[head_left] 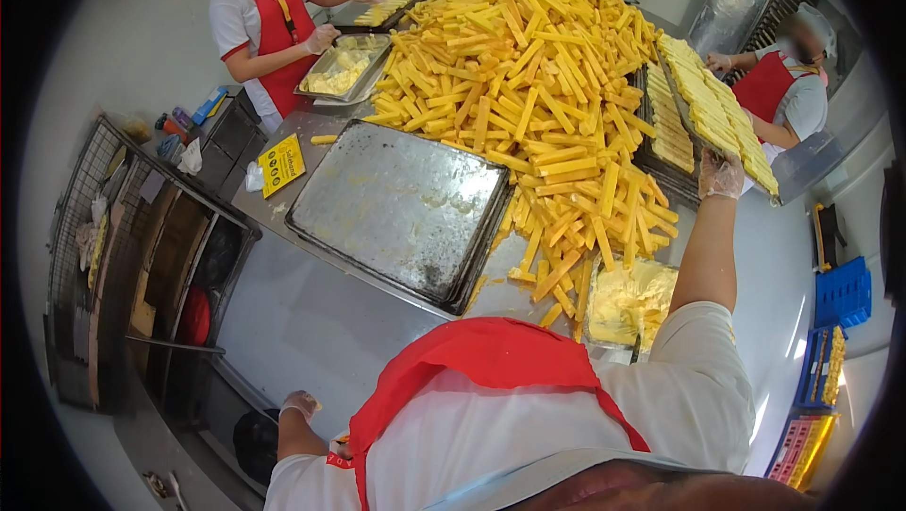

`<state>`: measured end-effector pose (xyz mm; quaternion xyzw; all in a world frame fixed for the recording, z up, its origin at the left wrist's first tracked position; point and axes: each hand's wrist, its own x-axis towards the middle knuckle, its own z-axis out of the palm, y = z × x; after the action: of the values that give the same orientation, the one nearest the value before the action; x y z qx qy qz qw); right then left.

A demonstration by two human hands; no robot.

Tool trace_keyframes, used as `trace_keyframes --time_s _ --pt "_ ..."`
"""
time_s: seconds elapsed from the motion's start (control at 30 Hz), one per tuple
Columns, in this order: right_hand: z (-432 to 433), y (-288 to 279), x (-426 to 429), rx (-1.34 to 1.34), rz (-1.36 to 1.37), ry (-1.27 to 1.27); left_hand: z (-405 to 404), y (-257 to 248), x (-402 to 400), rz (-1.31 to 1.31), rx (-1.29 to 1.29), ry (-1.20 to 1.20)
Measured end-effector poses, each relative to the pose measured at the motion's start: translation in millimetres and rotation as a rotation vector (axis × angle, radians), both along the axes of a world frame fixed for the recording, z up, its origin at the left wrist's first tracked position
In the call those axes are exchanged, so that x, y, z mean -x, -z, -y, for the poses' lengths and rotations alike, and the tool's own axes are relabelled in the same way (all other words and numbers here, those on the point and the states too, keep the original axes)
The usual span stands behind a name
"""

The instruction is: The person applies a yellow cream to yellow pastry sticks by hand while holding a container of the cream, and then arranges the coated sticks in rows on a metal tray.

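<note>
My right hand (720,175), in a clear plastic glove, grips the near edge of a metal tray of cream-topped bread sticks (715,100), which is tilted over the table's right side. My left hand (301,405), also gloved, hangs low at my left side, away from the table; it looks empty, its fingers partly hidden. A large heap of yellow bread sticks (524,65) covers the middle of the table. Near me at the right sits a pan of pale yellow cream (630,299), with a utensil handle sticking out. A stack of empty baking trays (396,207) lies left of the heap.
Another tray of sticks (669,122) lies under the raised one. Co-workers in red aprons stand left (276,37), right (786,86) and at the far end. A cream pan (343,69) lies by the left co-worker. A wire rack (92,228) stands left; blue crates (842,291) are at right.
</note>
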<state>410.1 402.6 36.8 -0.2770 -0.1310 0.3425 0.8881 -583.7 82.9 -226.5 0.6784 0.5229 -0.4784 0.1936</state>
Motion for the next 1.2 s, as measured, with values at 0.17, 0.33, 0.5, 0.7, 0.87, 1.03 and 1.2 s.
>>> trace_keyframes --time_s 0.17,0.33,0.5,0.7,0.87,1.03,1.2 --pt "-8.0 22.6 -13.0 -0.054 -0.003 -0.046 10.3 6.6 17.1 -0.028 -0.07 -0.034" --pt "0.0 22.6 -17.7 -0.063 0.07 -0.007 -8.7 -17.1 -10.6 0.01 -0.025 -0.083" --pt "-1.7 10.9 7.4 0.038 0.099 0.072 -10.4 -46.1 -42.3 0.017 -0.132 -0.522" --pt "-7.7 7.1 -40.7 -0.081 0.168 0.033 -3.4 -15.1 -8.9 -0.049 0.031 0.009" --pt "-4.6 -17.1 -33.1 0.14 0.244 -0.124 -14.9 -19.2 -14.8 -0.005 0.098 0.077" --pt "-14.1 89.7 -76.6 0.811 0.914 0.071 -37.1 33.5 -21.1 0.166 -0.164 -0.539" --pt "-7.6 141.6 55.9 1.14 1.205 -0.221 -10.8 -7.5 -19.5 0.069 -0.233 -0.837"
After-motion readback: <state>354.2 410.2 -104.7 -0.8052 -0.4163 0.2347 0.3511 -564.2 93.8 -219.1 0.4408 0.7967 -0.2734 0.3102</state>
